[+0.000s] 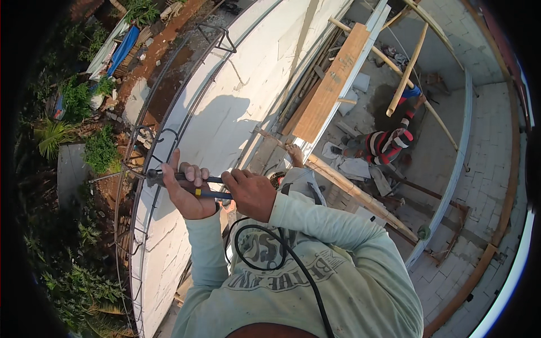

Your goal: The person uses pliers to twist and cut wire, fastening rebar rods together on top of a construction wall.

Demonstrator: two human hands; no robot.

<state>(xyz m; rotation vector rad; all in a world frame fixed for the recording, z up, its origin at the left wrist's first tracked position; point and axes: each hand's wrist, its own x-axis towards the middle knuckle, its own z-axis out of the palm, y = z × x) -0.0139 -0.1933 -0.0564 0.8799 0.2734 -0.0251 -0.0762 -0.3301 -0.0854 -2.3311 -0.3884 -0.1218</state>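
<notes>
Both my hands are on a pair of dark-handled pincers with a yellow band, held crosswise over the white wall top. My right hand is closed round the handle ends. Nearer the jaws, my left hand wraps the tool with curled fingers, its index finger pointing up. The jaws lie against the steel rebar frame, where bent stirrups meet the long bars. Whether they grip a wire there is too small to tell.
A black cable loops across my shirt. Right of the wall are a wooden plank and a bamboo pole. Another person in a striped top is lower down among bamboo poles. Plants and ground lie beyond the wall's left edge.
</notes>
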